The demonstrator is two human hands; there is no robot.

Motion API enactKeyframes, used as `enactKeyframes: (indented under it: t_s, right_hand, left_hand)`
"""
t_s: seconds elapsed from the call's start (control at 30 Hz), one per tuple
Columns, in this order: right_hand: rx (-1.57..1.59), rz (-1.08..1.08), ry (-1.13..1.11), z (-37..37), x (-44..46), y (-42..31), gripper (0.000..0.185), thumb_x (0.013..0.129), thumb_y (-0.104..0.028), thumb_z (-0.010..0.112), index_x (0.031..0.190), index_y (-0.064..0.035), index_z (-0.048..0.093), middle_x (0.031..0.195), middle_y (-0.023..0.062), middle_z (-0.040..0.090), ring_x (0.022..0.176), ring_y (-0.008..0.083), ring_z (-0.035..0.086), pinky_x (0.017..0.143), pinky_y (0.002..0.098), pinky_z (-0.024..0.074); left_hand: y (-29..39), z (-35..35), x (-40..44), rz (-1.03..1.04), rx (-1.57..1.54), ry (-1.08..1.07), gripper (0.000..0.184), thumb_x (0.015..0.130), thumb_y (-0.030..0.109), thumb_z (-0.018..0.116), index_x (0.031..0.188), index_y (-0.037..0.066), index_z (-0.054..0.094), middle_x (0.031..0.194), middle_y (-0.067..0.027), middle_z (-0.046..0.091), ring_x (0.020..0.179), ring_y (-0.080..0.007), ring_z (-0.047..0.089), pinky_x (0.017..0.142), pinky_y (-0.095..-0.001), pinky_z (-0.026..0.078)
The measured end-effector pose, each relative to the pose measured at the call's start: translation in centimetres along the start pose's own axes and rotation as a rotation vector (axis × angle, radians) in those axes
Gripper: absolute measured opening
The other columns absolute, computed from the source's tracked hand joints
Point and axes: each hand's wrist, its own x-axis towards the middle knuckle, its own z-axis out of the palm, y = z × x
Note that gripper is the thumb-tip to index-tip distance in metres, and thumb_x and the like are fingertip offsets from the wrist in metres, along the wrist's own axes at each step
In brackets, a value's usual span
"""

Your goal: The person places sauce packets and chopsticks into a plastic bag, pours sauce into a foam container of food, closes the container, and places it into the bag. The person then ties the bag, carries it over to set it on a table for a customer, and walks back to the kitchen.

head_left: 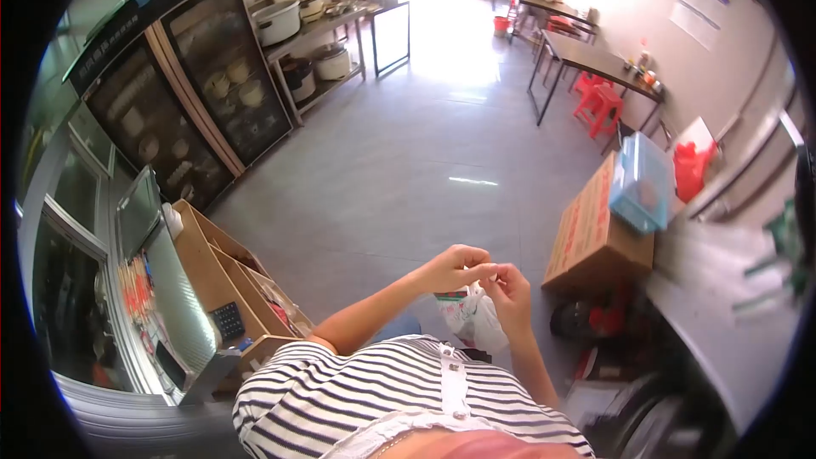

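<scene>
In front of my body hangs a thin white plastic bag (478,323) with some green and red showing at its left side. Its contents cannot be made out. My left hand (456,270) is closed over the top of the bag, fingers curled and thumb pointing toward the other hand. Meeting it at the fingertips, my right hand (510,292) pinches the bag's gathered top. The exact grip is partly hidden behind the fingers.
At right, a cardboard box (582,229) carries a blue plastic container (641,183). A wooden divided counter (204,251) with a calculator (227,321) stands at left. Further off are a glass-door cabinet (161,89), a shelf with pots (278,22), tables (595,58) and red stools (600,107).
</scene>
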Motion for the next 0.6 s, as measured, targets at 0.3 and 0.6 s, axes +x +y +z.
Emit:
enactKeyframes:
  t_s: [0.3, 0.6]
  right_hand:
    - [0.169, -0.015, -0.158, -3.4, 28.6, 4.0, 0.008, 0.084, -0.008, 0.052, 0.084, -0.0007, 0.051, 0.072, 0.0017, 0.054, 0.062, 0.0036, 0.048, 0.054, 0.0175, 0.0396]
    - [0.170, 0.036, -0.013, -10.2, 52.9, 6.7, 0.009, 0.079, -0.005, 0.047, 0.075, -0.0007, 0.053, 0.061, -0.0009, 0.051, 0.053, 0.0031, 0.043, 0.049, 0.0182, 0.0347]
  left_hand:
    - [-4.3, -15.8, 20.1, 0.135, 0.243, 0.269, 0.017, 0.079, 0.017, 0.060, 0.086, 0.003, 0.054, 0.070, -0.0007, 0.054, 0.064, -0.0075, 0.050, 0.057, -0.0220, 0.041]
    - [-6.1, -28.9, 42.9, 0.309, 0.243, 0.240, 0.018, 0.080, 0.016, 0.059, 0.087, 0.001, 0.052, 0.076, -0.0057, 0.054, 0.068, -0.0131, 0.052, 0.061, -0.0265, 0.042]
